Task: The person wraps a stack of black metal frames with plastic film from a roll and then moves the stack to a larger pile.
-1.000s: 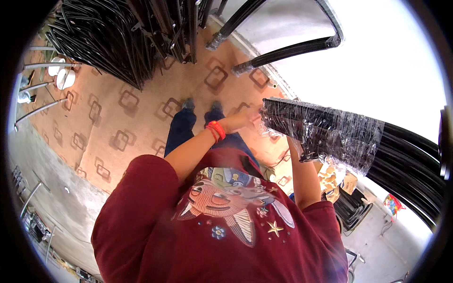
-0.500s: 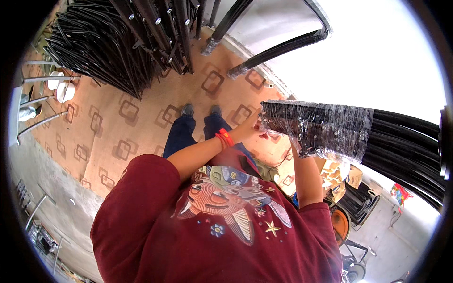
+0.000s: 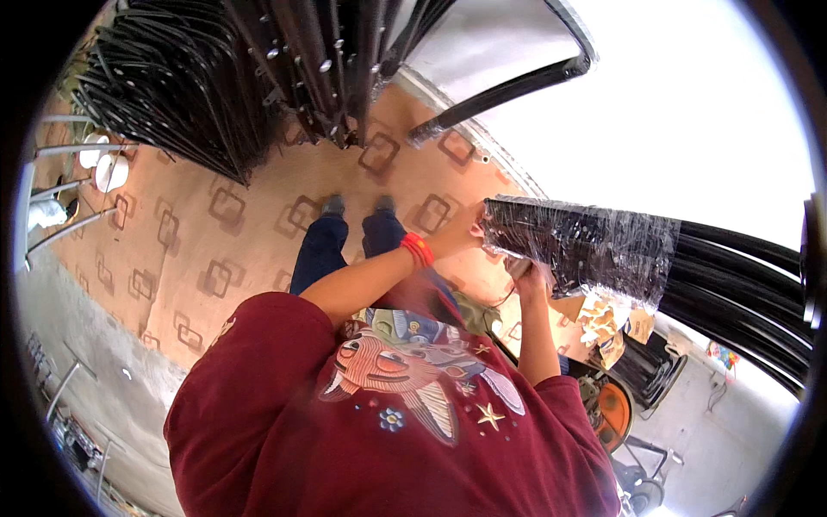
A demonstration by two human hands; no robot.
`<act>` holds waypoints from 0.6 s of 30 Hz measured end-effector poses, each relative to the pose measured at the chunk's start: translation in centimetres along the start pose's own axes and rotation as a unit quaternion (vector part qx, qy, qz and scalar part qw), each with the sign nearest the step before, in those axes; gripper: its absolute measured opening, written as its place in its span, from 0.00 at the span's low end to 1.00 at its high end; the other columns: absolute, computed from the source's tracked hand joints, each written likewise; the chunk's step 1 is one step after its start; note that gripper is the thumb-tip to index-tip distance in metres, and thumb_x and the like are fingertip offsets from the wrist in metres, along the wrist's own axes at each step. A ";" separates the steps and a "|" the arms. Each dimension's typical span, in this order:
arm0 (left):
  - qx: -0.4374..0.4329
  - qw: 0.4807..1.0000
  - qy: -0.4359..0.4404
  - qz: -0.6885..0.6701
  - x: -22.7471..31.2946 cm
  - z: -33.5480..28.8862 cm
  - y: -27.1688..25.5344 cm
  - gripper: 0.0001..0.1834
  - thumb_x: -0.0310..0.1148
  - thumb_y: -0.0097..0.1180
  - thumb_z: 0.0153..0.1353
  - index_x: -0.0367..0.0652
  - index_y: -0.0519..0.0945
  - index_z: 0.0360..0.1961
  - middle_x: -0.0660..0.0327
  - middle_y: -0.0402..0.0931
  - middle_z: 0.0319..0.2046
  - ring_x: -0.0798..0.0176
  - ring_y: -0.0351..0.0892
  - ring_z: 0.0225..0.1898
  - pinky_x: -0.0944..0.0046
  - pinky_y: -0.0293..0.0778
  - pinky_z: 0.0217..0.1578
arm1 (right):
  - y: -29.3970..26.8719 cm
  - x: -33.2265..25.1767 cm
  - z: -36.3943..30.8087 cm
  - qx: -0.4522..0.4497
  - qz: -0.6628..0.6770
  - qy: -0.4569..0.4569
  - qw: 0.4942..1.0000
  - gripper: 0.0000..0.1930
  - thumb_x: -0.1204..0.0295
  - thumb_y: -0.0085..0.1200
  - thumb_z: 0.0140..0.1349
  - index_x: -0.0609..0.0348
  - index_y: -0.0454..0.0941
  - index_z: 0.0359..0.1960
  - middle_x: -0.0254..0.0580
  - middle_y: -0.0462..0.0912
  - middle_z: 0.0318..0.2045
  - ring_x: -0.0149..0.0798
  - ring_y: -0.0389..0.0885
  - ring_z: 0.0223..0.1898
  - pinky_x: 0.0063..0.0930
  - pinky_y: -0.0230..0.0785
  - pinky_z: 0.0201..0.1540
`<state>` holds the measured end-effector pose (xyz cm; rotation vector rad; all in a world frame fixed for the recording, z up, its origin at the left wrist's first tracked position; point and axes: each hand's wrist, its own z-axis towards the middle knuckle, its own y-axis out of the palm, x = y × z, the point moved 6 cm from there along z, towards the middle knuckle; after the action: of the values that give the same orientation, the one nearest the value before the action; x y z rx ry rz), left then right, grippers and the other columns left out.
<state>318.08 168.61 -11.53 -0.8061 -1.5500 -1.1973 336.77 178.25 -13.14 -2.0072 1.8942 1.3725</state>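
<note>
A bundle of black metal tubes (image 3: 732,267) comes in from the right, its near end wrapped in shiny clear plastic film (image 3: 594,250). At the wrapped end, my left hand (image 3: 470,227) grips the edge of the bundle, its fingertips partly hidden by it. Just below the same end is my right hand (image 3: 527,277), closed, with its fingers blurred and partly behind the film. Whether it pinches loose film there I cannot make out. Red bands (image 3: 417,250) circle my left wrist.
Black bent tubes (image 3: 164,86) lie stacked at the far left, beside upright black tubes (image 3: 319,60). A film-wrapped black frame (image 3: 500,99) leans on the white wall. White containers (image 3: 112,172) stand left. Crumpled brown paper (image 3: 603,323) and an orange round thing (image 3: 614,414) are at right.
My right hand has come out from behind the wrapped bundle, down and to the left. My left hand stays at the bundle's end. The whole view has shifted slightly.
</note>
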 end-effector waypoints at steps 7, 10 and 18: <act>-0.044 0.782 -0.234 -0.576 1.4 1.9 2.5 0.26 0.46 0.31 0.63 0.37 0.66 0.53 0.56 0.69 0.50 0.58 0.70 0.49 0.54 0.64 0.52 | 5.1 -5.3 -7.8 0.096 -0.138 -0.082 0.982 0.23 0.57 0.48 0.55 0.62 0.68 0.46 0.45 0.75 0.33 0.40 0.74 0.32 0.33 0.70 0.34; -0.083 0.780 -0.267 -0.561 1.8 3.2 3.8 0.25 0.46 0.32 0.64 0.39 0.65 0.54 0.56 0.69 0.51 0.57 0.69 0.51 0.54 0.63 0.53 | 7.9 -4.6 -8.6 0.111 -0.154 -0.110 0.976 0.21 0.64 0.51 0.54 0.65 0.67 0.47 0.47 0.75 0.36 0.41 0.75 0.34 0.35 0.71 0.38; -0.131 0.885 -0.130 -0.428 4.2 4.0 2.0 0.25 0.44 0.29 0.64 0.39 0.65 0.54 0.57 0.68 0.51 0.57 0.68 0.52 0.49 0.61 0.56 | 11.8 -2.6 -9.4 0.062 -0.071 -0.191 0.977 0.23 0.67 0.47 0.58 0.62 0.60 0.54 0.47 0.72 0.47 0.45 0.72 0.49 0.41 0.71 0.47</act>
<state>317.48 172.75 -7.06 -0.4416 -2.0918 -2.0317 332.46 171.90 0.11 -1.6406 1.5954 1.4368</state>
